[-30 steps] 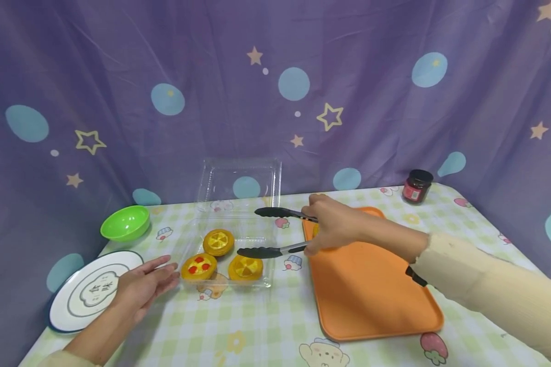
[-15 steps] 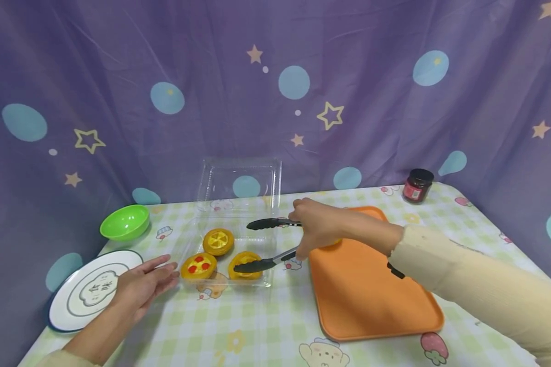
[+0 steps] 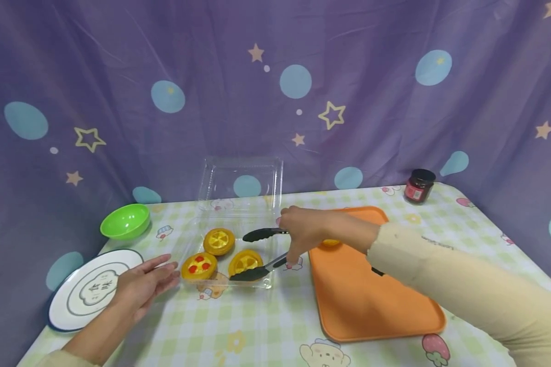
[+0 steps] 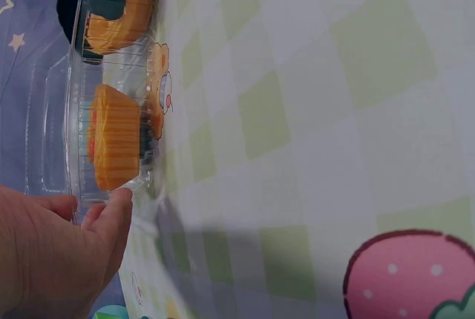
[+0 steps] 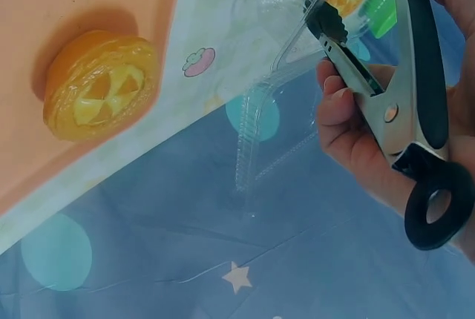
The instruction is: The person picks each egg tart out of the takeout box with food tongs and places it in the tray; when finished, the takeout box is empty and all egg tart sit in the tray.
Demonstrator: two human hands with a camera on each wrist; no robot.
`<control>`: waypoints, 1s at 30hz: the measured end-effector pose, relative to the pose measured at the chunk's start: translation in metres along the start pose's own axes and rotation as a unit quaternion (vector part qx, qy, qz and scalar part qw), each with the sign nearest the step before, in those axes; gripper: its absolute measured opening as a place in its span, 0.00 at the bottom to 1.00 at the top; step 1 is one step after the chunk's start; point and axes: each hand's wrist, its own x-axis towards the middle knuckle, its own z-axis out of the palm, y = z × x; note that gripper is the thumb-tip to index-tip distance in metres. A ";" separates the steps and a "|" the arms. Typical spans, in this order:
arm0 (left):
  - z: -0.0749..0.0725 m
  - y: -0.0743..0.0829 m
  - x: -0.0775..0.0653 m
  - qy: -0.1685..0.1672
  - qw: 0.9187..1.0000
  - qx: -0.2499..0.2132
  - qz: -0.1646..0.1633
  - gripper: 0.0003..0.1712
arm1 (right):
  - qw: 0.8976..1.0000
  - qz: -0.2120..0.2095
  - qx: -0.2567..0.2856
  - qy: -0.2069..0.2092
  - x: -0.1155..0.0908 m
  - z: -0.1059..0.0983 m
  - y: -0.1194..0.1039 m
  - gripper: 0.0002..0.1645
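Observation:
My right hand point(image 3: 306, 229) grips black-tipped metal tongs point(image 5: 404, 104), their arms spread. In the head view the tongs' tips reach into a clear plastic box point(image 3: 202, 284), on either side of an egg tart point(image 3: 245, 262) with yellow wedges; whether they touch it I cannot tell. Behind it lies a similar tart point(image 3: 218, 241), and left of that pair a tart with red dots point(image 3: 199, 266). My left hand point(image 3: 143, 285) has its fingers extended at the box's left side, fingertips at the wall in the left wrist view.
An orange tray point(image 3: 372, 300) on the right bears another tart point(image 5: 104, 85), partly hidden behind my right wrist in the head view. A white plate point(image 3: 73, 300) and green bowl point(image 3: 125, 223) stand left. A dark-lidded jar point(image 3: 419, 186) sits back right. The box's lid point(image 3: 243, 171) stands raised.
My right hand has moved left and slightly down with the tongs, bringing their tips from above the box's right side to around the front-right tart. The left hand has stayed put.

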 end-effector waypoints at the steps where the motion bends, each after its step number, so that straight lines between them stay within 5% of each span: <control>1: 0.000 0.000 0.000 -0.002 1.000 -0.001 0.000 0.38 | 1.000 -0.001 -0.003 -0.003 0.001 0.000 0.000 0.28; 12: 0.000 0.001 -0.001 0.001 1.000 -0.001 0.000 0.37 | 0.995 -0.003 0.086 -0.045 0.002 0.006 -0.002 0.11; 18: 0.001 0.001 -0.002 0.000 1.000 -0.004 0.001 0.37 | 0.995 0.007 0.089 -0.047 -0.001 0.006 -0.002 0.36; 20: 0.001 0.001 -0.002 0.000 1.000 -0.005 0.001 0.37 | 0.995 0.005 0.090 -0.045 -0.002 0.006 -0.002 0.37; 30: 0.000 0.002 -0.001 0.003 1.000 -0.005 -0.001 0.37 | 0.995 -0.025 0.090 -0.025 -0.004 0.009 0.001 0.17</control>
